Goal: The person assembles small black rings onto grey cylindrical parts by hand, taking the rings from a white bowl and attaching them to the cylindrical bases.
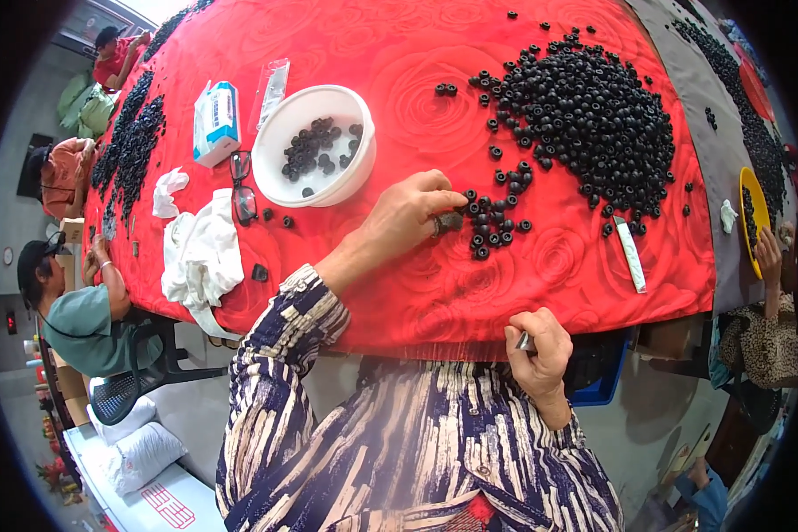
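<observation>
My left hand (408, 213) reaches over the red tablecloth with its fingers bent. A dark piece (449, 222) shows under its fingertips; its kind is hard to make out. Right beside those fingers lies a small cluster of black ring-shaped parts (496, 219), each with a hole. Near the table's front edge, my right hand (543, 350) is closed around a small grey metallic tool (525, 341), of which only a short end shows. Farther off to the right spreads a large heap of the same black parts (590, 115). A white bowl (359, 168) left of centre holds some more.
Left of the bowl are a tissue box (217, 124), eyeglasses (243, 188), a white cloth (206, 253) and crumpled tissue (168, 192). A slim white packet (629, 255) lies below the heap. Other people sit along the left side; another person's hand (768, 257) touches a yellow tray (751, 204) at right.
</observation>
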The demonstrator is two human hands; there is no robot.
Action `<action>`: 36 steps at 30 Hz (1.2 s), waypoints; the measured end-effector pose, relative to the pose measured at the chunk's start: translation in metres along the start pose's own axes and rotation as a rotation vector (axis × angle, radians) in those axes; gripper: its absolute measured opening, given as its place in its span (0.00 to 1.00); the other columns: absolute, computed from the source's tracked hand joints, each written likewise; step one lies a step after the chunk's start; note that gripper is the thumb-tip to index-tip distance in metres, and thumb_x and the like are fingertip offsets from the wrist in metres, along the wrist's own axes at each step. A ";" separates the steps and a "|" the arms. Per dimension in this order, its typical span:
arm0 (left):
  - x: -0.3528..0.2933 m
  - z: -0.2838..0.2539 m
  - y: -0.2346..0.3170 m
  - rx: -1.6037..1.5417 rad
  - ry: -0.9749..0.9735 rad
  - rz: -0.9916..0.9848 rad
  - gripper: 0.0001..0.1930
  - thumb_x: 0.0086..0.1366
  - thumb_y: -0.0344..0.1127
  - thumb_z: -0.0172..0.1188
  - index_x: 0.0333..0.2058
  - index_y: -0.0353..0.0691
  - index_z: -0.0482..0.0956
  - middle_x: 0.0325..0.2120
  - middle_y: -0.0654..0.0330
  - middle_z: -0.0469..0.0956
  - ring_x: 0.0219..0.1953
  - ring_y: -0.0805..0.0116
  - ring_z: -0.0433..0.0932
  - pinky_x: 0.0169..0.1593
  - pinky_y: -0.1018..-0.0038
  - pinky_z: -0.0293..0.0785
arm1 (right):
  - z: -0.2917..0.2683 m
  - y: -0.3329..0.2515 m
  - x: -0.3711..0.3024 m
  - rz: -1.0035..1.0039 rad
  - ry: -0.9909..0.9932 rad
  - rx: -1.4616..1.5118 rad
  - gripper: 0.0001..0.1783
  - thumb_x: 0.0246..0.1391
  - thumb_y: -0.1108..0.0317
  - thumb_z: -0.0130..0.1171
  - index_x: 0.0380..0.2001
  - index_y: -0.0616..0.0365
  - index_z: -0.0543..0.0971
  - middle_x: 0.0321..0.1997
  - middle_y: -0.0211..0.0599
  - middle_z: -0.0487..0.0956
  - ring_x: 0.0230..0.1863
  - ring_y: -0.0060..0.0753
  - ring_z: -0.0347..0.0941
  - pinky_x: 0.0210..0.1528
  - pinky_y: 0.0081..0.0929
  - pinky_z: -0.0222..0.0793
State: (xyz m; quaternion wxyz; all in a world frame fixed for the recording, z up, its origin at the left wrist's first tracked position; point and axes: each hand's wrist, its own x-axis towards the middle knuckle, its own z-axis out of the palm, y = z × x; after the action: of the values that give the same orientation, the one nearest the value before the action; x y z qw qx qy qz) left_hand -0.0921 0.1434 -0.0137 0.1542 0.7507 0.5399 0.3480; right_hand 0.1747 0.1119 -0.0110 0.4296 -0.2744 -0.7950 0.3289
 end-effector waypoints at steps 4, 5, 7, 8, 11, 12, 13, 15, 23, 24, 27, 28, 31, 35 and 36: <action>0.006 0.004 0.003 0.068 -0.041 0.018 0.13 0.51 0.28 0.64 0.38 0.39 0.79 0.32 0.55 0.75 0.35 0.56 0.77 0.35 0.68 0.74 | -0.002 0.003 -0.002 0.024 0.003 -0.005 0.10 0.40 0.84 0.60 0.29 0.63 0.74 0.19 0.36 0.69 0.17 0.31 0.62 0.20 0.24 0.56; 0.007 0.006 0.005 0.065 -0.046 0.015 0.13 0.51 0.28 0.64 0.38 0.39 0.79 0.32 0.55 0.75 0.35 0.56 0.77 0.35 0.68 0.74 | -0.003 0.003 -0.002 0.027 -0.008 -0.014 0.12 0.38 0.84 0.61 0.30 0.62 0.74 0.19 0.37 0.69 0.18 0.34 0.63 0.21 0.27 0.58; 0.008 0.008 0.007 0.191 -0.019 0.052 0.12 0.52 0.30 0.63 0.38 0.40 0.79 0.31 0.55 0.75 0.32 0.55 0.77 0.34 0.68 0.74 | -0.003 0.003 -0.001 0.032 -0.021 -0.023 0.15 0.36 0.83 0.63 0.31 0.61 0.74 0.20 0.38 0.69 0.19 0.37 0.65 0.22 0.30 0.60; 0.006 0.008 0.008 0.190 -0.020 0.050 0.12 0.52 0.30 0.63 0.38 0.40 0.79 0.31 0.55 0.75 0.32 0.55 0.77 0.34 0.68 0.74 | -0.004 0.002 -0.001 0.031 -0.031 -0.024 0.14 0.36 0.83 0.63 0.31 0.61 0.74 0.20 0.38 0.69 0.19 0.38 0.65 0.22 0.30 0.61; -0.001 0.008 0.016 0.147 -0.010 0.001 0.11 0.55 0.31 0.62 0.38 0.38 0.79 0.26 0.59 0.76 0.27 0.61 0.77 0.31 0.70 0.73 | -0.006 0.002 0.000 0.034 -0.044 -0.015 0.14 0.36 0.83 0.63 0.31 0.62 0.75 0.21 0.38 0.70 0.19 0.37 0.66 0.22 0.30 0.61; -0.007 0.005 0.026 -0.206 -0.002 -0.233 0.10 0.57 0.31 0.61 0.38 0.36 0.79 0.24 0.61 0.76 0.24 0.67 0.76 0.28 0.72 0.72 | -0.006 0.003 0.000 0.031 -0.049 -0.001 0.14 0.37 0.83 0.63 0.32 0.62 0.75 0.21 0.38 0.70 0.20 0.37 0.66 0.22 0.29 0.61; -0.014 -0.002 0.042 -0.552 0.008 -0.472 0.10 0.59 0.32 0.60 0.38 0.34 0.79 0.21 0.64 0.76 0.21 0.72 0.75 0.25 0.75 0.71 | -0.008 0.000 0.001 0.036 -0.051 0.004 0.14 0.37 0.83 0.63 0.32 0.62 0.75 0.21 0.38 0.70 0.20 0.37 0.66 0.22 0.29 0.61; -0.029 -0.008 0.060 -0.871 -0.095 -0.760 0.11 0.62 0.34 0.58 0.37 0.31 0.79 0.19 0.66 0.74 0.20 0.79 0.72 0.22 0.80 0.68 | -0.009 -0.005 0.002 0.108 -0.010 0.051 0.16 0.38 0.83 0.63 0.35 0.64 0.75 0.22 0.39 0.71 0.20 0.34 0.67 0.21 0.26 0.62; -0.085 0.027 0.099 -1.489 -0.089 -0.939 0.10 0.62 0.35 0.58 0.35 0.34 0.80 0.20 0.65 0.73 0.18 0.81 0.66 0.22 0.85 0.62 | 0.009 -0.019 0.013 0.052 -0.201 0.263 0.20 0.38 0.78 0.67 0.39 0.63 0.77 0.31 0.39 0.74 0.26 0.30 0.71 0.26 0.22 0.67; -0.090 0.034 0.094 -1.499 -0.166 -0.885 0.09 0.62 0.35 0.58 0.35 0.34 0.80 0.20 0.65 0.73 0.18 0.81 0.66 0.22 0.85 0.61 | 0.008 -0.018 0.012 0.075 -0.248 0.274 0.20 0.38 0.77 0.67 0.40 0.62 0.77 0.31 0.38 0.73 0.28 0.30 0.72 0.29 0.22 0.68; -0.097 0.036 0.106 -1.462 -0.232 -0.876 0.07 0.61 0.34 0.58 0.31 0.36 0.80 0.20 0.66 0.74 0.19 0.82 0.67 0.22 0.86 0.60 | 0.003 -0.015 0.007 0.067 -0.383 0.445 0.21 0.40 0.75 0.67 0.41 0.66 0.77 0.32 0.35 0.73 0.28 0.23 0.67 0.29 0.18 0.63; -0.097 0.036 0.109 -1.555 -0.238 -0.898 0.06 0.60 0.32 0.59 0.29 0.36 0.79 0.20 0.67 0.74 0.19 0.83 0.67 0.22 0.86 0.60 | 0.002 -0.016 0.007 0.063 -0.398 0.460 0.22 0.39 0.72 0.68 0.41 0.66 0.77 0.32 0.35 0.73 0.28 0.23 0.67 0.29 0.18 0.62; -0.098 0.038 0.117 -1.649 -0.250 -0.925 0.04 0.59 0.30 0.60 0.27 0.37 0.78 0.20 0.68 0.74 0.20 0.84 0.67 0.22 0.87 0.59 | 0.000 -0.018 0.001 0.125 -0.470 0.539 0.22 0.36 0.76 0.68 0.40 0.62 0.77 0.30 0.35 0.72 0.30 0.27 0.71 0.31 0.22 0.67; -0.108 0.042 0.116 -1.738 -0.271 -0.949 0.03 0.58 0.29 0.60 0.28 0.37 0.78 0.21 0.69 0.74 0.20 0.84 0.68 0.23 0.87 0.60 | 0.000 -0.017 -0.007 0.153 -0.468 0.536 0.20 0.37 0.72 0.69 0.38 0.66 0.77 0.30 0.35 0.73 0.28 0.22 0.67 0.29 0.18 0.62; -0.109 0.044 0.119 -1.742 -0.276 -0.951 0.03 0.58 0.29 0.60 0.28 0.37 0.78 0.21 0.69 0.74 0.20 0.84 0.68 0.23 0.87 0.60 | 0.002 -0.018 -0.009 0.123 -0.429 0.509 0.20 0.36 0.74 0.69 0.37 0.65 0.77 0.30 0.35 0.73 0.27 0.22 0.67 0.28 0.18 0.62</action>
State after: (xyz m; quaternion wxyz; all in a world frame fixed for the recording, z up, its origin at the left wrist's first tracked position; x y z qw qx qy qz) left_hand 0.0029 0.0052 -0.0114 0.8346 0.1162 0.3184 0.4342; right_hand 0.1746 0.0931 -0.0030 0.2864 -0.1302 -0.7416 0.5924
